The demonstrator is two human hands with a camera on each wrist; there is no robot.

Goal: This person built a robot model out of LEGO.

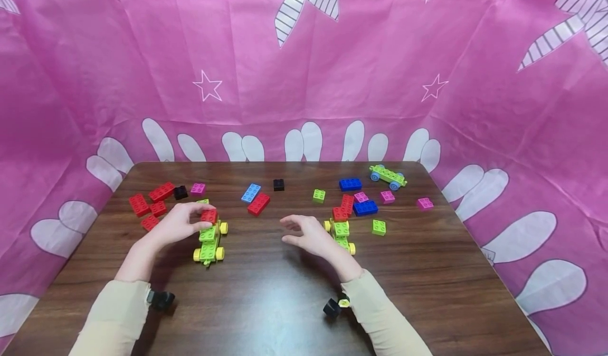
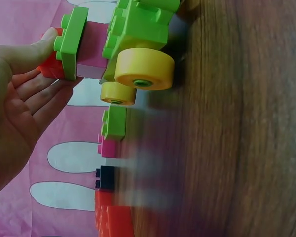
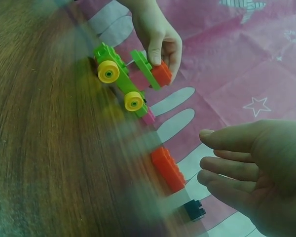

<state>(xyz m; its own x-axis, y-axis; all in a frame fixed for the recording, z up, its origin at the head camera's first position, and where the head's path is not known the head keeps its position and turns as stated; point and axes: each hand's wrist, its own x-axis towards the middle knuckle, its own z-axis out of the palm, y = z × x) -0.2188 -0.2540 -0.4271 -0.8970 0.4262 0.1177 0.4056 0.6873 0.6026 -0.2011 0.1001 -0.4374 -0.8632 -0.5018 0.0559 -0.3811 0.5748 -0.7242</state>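
Note:
My left hand (image 1: 177,224) pinches a small red brick (image 1: 209,215) between thumb and fingers. The brick sits over a lime green brick (image 2: 73,43), with a pink brick (image 2: 92,48) below that on a green toy car base (image 1: 209,251) with yellow wheels. Whether the red brick is pressed fully down cannot be told. My right hand (image 1: 307,234) hovers over the table, fingers relaxed and holding nothing. Beside it stands a second green car base (image 1: 342,243) with yellow wheels, bearing green and red bricks, partly hidden by the hand.
Red bricks (image 1: 139,204) and a black brick (image 1: 180,192) lie at the left. Light blue (image 1: 250,193) and red (image 1: 258,204) bricks lie mid-back. Blue bricks (image 1: 350,184) and a blue-wheeled green car base (image 1: 388,176) are at the right back, before a pink curtain (image 1: 313,92).

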